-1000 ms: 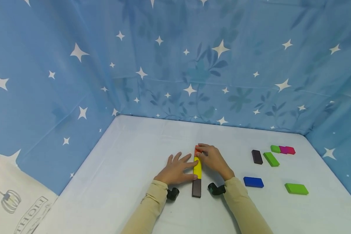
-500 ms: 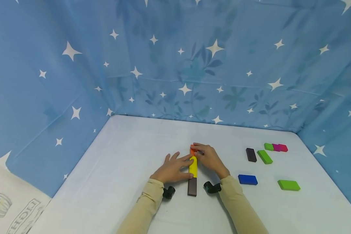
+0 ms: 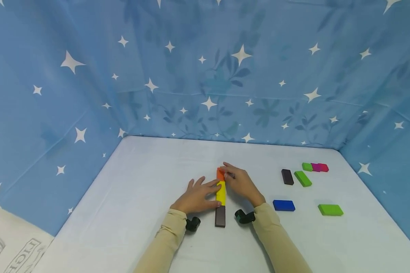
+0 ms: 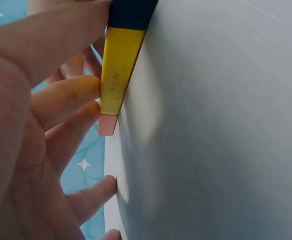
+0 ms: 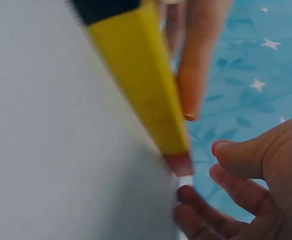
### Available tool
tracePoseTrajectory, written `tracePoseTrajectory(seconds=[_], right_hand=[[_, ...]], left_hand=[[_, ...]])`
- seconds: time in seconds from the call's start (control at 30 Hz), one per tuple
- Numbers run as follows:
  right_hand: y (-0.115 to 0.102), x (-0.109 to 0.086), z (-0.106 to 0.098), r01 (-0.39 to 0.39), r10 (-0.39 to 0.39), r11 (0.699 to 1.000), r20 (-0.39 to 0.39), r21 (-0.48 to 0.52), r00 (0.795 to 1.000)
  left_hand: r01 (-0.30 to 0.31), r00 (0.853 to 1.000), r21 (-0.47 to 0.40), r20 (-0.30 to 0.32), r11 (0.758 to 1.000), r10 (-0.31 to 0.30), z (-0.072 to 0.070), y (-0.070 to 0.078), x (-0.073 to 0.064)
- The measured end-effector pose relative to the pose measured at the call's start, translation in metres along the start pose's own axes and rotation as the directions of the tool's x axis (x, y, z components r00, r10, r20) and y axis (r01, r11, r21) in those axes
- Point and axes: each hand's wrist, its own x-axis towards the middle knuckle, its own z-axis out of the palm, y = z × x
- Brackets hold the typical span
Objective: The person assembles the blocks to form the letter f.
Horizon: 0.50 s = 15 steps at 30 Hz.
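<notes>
An orange block (image 3: 220, 175), a yellow block (image 3: 221, 194) and a dark brown block (image 3: 220, 216) lie end to end in one straight row. My left hand (image 3: 196, 197) is spread along the row's left side. Its thumb reaches the joint of the dark and yellow blocks, and forefingers touch the yellow block (image 4: 118, 70). Beside the orange end is my right hand (image 3: 242, 185), with its fingers bent loosely. In the right wrist view its thumb (image 5: 236, 155) stands apart from the reddish end block (image 5: 179, 164), with fingertips just past that end.
On the right of the white table (image 3: 150, 167) lie a second dark block (image 3: 287, 177), a green block (image 3: 302, 178), a blue block (image 3: 284, 205) and another green block (image 3: 330, 209). Farther back, small green, purple and pink blocks (image 3: 316, 167) touch. A starry blue curtain (image 3: 191, 76) surrounds the table.
The head view has turned, so everything sits farther left in it. My right fingers have eased slightly off the orange block, which shows more. The left hand keeps its place on the row.
</notes>
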Motion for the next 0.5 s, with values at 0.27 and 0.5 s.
tracePoseTrajectory(seconds=[0.27,0.5], right_hand=[[-0.006,-0.014,-0.032,-0.011,0.011,1.0,-0.09,0.001,0.996],[-0.009,-0.03,-0.063,0.01,-0.012,1.0,-0.169,-0.013,0.986]], left_hand=[[-0.006,1.0,-0.007,-0.006,1.0,0.006,-0.002,0.001,0.0],[-0.021,1.0,-0.043,-0.017,0.999,0.02,0.001,-0.001,0.0]])
